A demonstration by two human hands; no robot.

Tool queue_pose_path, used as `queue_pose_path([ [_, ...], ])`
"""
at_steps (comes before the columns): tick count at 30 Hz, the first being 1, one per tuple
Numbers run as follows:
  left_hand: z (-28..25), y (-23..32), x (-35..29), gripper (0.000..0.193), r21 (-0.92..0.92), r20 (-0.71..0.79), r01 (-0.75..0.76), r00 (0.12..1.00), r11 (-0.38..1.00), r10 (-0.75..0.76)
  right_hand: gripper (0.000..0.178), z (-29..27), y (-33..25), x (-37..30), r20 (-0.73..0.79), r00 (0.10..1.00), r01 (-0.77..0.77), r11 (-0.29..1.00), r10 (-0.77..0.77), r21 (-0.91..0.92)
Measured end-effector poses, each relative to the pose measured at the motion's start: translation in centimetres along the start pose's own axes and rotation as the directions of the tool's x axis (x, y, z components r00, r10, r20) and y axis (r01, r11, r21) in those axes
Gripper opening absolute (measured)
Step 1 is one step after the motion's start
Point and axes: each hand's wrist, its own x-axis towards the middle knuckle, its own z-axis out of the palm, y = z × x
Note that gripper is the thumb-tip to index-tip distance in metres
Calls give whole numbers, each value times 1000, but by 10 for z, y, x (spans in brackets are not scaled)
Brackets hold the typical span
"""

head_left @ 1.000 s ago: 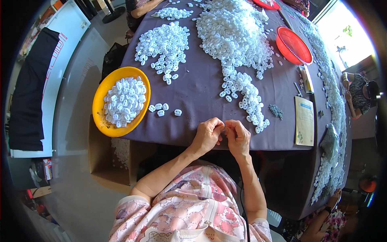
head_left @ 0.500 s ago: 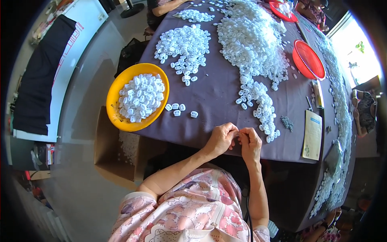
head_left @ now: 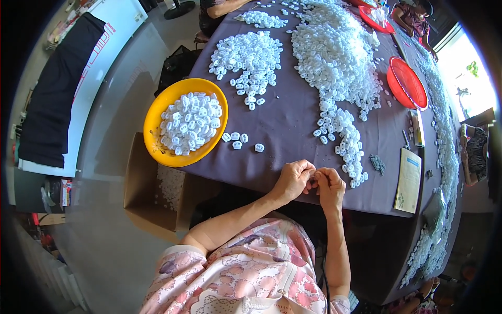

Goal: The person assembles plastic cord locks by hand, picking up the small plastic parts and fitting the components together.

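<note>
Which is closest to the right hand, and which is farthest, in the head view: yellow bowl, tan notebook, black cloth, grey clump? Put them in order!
1. Grey clump: to the right of the right hand.
2. Tan notebook: farther right.
3. Yellow bowl: left, past the left hand.
4. Black cloth: far left.

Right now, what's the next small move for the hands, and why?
I'd probably ease the right hand slightly away from the left hand: their fingertips sit close together near the front edge of the dark tablecloth, and the fingers hide whatever may be between them.
</note>
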Motion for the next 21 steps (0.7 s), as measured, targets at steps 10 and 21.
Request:
queue_pose_path([
  [10, 0, 2, -1, 10, 32, -23, 21, 1000, 999, -20, 5, 1, 13, -1, -17, 998, 59, 998, -59, -4],
  [21, 2, 1, -1, 13, -70, -36, 24, 999, 997, -26, 13, -18, -7, 0, 15, 946, 317, 916, -323, -247],
])
